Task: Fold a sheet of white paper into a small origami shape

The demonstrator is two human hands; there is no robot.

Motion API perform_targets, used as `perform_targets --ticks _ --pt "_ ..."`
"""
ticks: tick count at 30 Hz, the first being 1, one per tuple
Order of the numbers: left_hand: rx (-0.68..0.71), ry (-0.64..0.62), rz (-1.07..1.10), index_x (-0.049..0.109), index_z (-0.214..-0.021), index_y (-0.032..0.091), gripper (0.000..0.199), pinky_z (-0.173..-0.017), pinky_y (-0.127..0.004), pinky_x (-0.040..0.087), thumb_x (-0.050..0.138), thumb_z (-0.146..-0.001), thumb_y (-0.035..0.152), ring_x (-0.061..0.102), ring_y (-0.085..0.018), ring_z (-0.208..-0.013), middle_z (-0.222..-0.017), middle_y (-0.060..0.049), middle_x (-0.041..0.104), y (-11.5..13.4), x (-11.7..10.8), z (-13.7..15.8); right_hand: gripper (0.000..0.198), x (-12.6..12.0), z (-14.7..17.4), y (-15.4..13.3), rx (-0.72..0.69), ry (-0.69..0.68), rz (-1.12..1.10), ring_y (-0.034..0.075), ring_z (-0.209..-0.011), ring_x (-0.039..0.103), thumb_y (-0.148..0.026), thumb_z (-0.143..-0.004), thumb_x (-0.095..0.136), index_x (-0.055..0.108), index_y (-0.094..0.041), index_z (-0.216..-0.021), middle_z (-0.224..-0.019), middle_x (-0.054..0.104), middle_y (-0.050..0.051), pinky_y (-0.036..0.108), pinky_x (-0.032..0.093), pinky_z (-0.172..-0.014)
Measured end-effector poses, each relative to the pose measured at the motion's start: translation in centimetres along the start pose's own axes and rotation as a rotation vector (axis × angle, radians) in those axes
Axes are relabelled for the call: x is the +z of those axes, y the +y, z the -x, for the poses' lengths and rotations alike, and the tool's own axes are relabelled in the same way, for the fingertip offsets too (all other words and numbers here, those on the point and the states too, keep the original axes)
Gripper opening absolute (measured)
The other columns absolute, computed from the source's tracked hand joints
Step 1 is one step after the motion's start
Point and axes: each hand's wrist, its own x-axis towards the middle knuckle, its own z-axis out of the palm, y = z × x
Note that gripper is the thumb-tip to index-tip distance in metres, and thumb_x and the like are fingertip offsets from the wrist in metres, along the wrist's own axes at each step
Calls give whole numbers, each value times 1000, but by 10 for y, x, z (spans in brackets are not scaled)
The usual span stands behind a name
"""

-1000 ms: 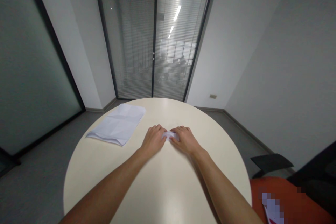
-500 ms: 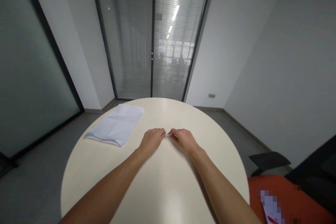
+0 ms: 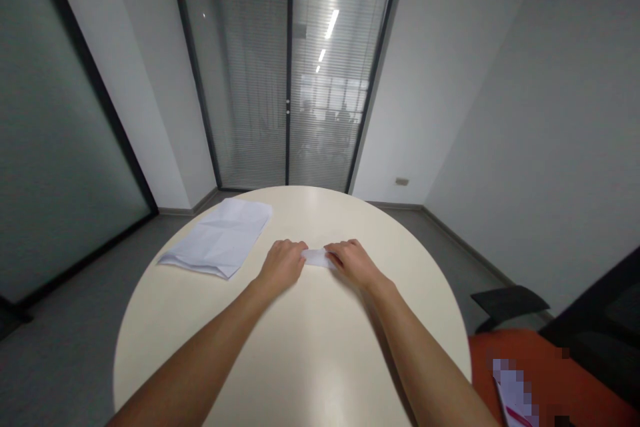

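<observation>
Between my two hands is a small strip of white paper [image 3: 315, 257], stretched sideways over the middle of the round table. My left hand [image 3: 284, 261] has its fingers closed on the strip's left end. At the other end, my right hand [image 3: 353, 262] pinches the paper between thumb and fingers. Both hands partly cover the strip, so its full size is hidden. To the left of my left hand lies a stack of folded white paper sheets [image 3: 220, 237], apart from it.
The round cream table [image 3: 295, 360] fills the foreground. An orange chair [image 3: 565, 373] with a black armrest [image 3: 513, 303] stands at its right, with a partly pixelated item on the seat. Beyond the table is a glass door with blinds [image 3: 325, 133].
My hands have moved slightly apart, and a wider piece of the white strip now shows between them. The folded sheets stay in place.
</observation>
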Motion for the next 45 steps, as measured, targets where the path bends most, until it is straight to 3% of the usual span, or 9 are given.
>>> perform_targets --ticks 5,10,17,21,24,27,36,40,45 --pt "171 97 88 48 -143 18 51 -122 -45 23 52 -93 22 39 -26 -143 -152 -12 47 4 10 3 30 3 1 6 10 19 14 21 -102 62 -30 -103 44 67 -23 -120 -106 74 7 33 34 -92" --pt "221 -157 155 34 -152 10 55 -122 -42 23 34 -102 31 23 -23 -152 -163 -16 28 12 31 8 37 13 -2 8 78 69 26 23 -111 56 -31 -104 44 59 -21 -136 -115 71 10 35 34 -95" --pt "167 -185 76 38 -150 7 55 -121 -44 25 33 -100 27 30 -25 -150 -160 -19 33 10 36 8 40 28 -6 -1 97 129 -5 24 -128 49 -29 -103 40 57 -21 -139 -139 60 11 39 35 -105" --pt "152 -140 56 40 -150 11 54 -121 -45 25 36 -99 26 35 -25 -147 -158 -17 39 8 38 7 54 39 -3 -16 32 -27 -81 24 -148 30 -31 -104 29 37 -12 -154 -159 38 13 43 25 -119" --pt "145 -142 61 39 -151 12 53 -121 -45 24 34 -100 26 34 -24 -148 -158 -16 38 8 37 7 63 44 -1 -26 82 -167 -95 28 -154 16 -35 -103 25 19 -7 -160 -166 19 13 49 16 -123" --pt "111 -187 51 36 -152 7 56 -120 -45 25 32 -100 28 30 -27 -150 -160 -19 33 10 34 8 66 41 -1 -29 160 -236 -79 29 -154 9 -40 -103 21 16 -9 -160 -167 12 10 51 11 -124" --pt "-2 -155 -64 46 -143 3 55 -116 -49 31 38 -99 34 40 -34 -144 -152 -26 43 11 30 9 66 30 3 -31 313 -251 -38 33 -154 11 -48 -103 24 21 -15 -160 -166 14 10 59 12 -121" --pt "-9 -70 -73 57 -132 4 45 -110 -49 37 43 -97 29 52 -36 -133 -139 -28 56 17 21 10 63 31 2 -32 236 -153 -9 34 -153 16 -42 -103 29 32 -9 -156 -163 25 16 59 10 -121" --pt "17 -41 -69 65 -122 11 36 -104 -47 43 47 -98 31 61 -33 -118 -123 -21 66 14 13 10 59 33 -2 -23 111 -146 -138 28 -153 18 -37 -103 30 29 -13 -158 -164 25 12 55 14 -122"
